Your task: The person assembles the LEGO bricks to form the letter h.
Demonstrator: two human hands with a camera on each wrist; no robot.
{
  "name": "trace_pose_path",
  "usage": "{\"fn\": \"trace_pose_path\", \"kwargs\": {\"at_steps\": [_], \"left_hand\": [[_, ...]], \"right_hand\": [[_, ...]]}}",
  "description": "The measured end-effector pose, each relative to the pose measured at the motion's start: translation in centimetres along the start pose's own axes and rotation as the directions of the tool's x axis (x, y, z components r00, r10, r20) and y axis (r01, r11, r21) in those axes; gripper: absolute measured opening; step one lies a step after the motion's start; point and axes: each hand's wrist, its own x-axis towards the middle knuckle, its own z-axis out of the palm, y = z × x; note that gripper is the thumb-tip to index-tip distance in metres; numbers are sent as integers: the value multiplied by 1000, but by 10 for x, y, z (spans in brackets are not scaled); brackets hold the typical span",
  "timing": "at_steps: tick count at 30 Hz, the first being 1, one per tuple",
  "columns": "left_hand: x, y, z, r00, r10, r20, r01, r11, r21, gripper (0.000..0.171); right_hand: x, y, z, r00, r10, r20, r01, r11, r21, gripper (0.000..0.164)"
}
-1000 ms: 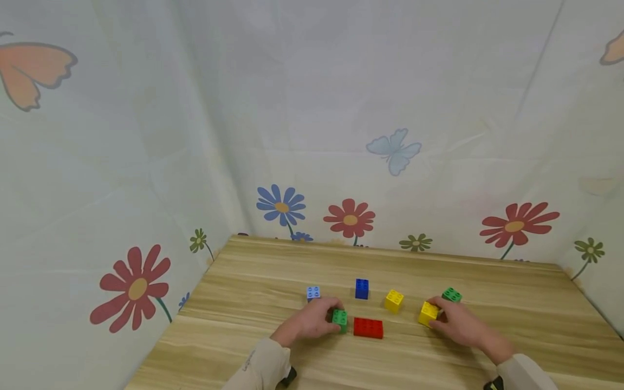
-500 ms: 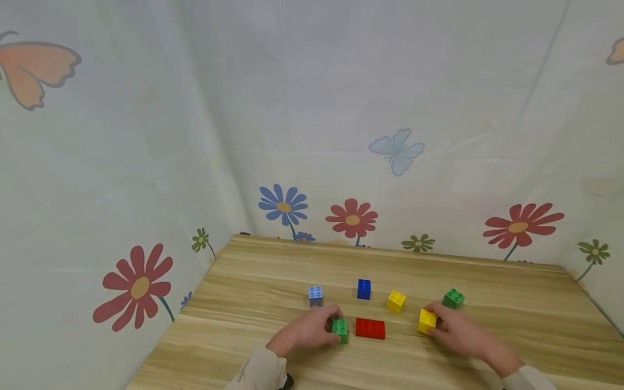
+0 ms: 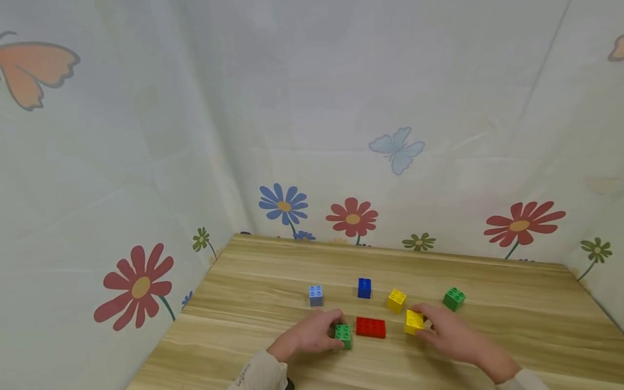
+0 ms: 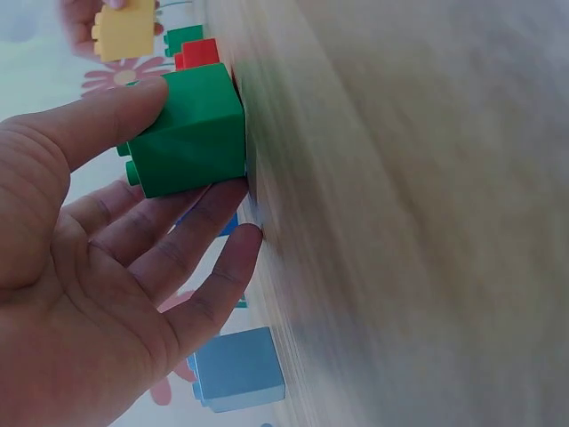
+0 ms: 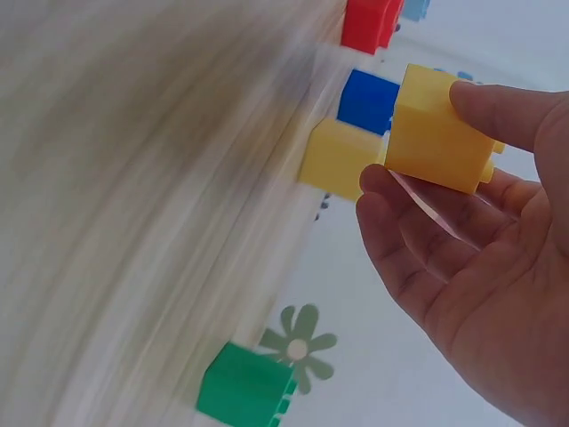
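Observation:
My left hand [image 3: 314,331] pinches a green toy brick [image 4: 191,133] between thumb and fingers, low at the table surface. Just right of it in the head view lies a longer red brick [image 3: 370,327], flat with its studs up. On the other side of the red brick, my right hand [image 3: 453,333] grips a yellow brick [image 5: 437,129] by its sides. That brick is lifted off the table in the right wrist view. A second yellow brick [image 3: 397,300] stands behind it, apart from the fingers.
Farther back on the wooden table [image 3: 253,265] stand a light blue brick [image 3: 315,296], a dark blue brick [image 3: 364,288] and, at the right, another green brick [image 3: 454,298]. A flower-printed curtain [image 3: 312,108] hangs behind the table.
My right hand has carried the yellow brick left, closer to the red one. My left hand has drawn the green brick slightly toward me, exposing more of the light blue brick.

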Motion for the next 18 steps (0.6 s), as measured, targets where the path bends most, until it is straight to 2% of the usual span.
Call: {"fn": "trace_pose_path", "kwargs": {"at_steps": [9, 11, 14, 16, 18], "left_hand": [[0, -1, 5, 999, 26, 23, -25, 999, -33, 29], [4, -10, 11, 997, 65, 31, -65, 998, 3, 26], [4, -11, 11, 995, 87, 38, -88, 996, 17, 25], [4, -10, 11, 996, 86, 40, -86, 996, 18, 25], [0, 0, 7, 998, 51, 41, -50, 998, -23, 27]], "right_hand": [[1, -19, 6, 997, -59, 44, 59, 998, -11, 42], [2, -23, 8, 996, -73, 47, 74, 997, -18, 43], [3, -29, 12, 995, -87, 57, 88, 996, -15, 44], [4, -33, 15, 993, -93, 67, 93, 996, 3, 45], [5, -37, 18, 992, -95, 80, 93, 995, 27, 44]]}}
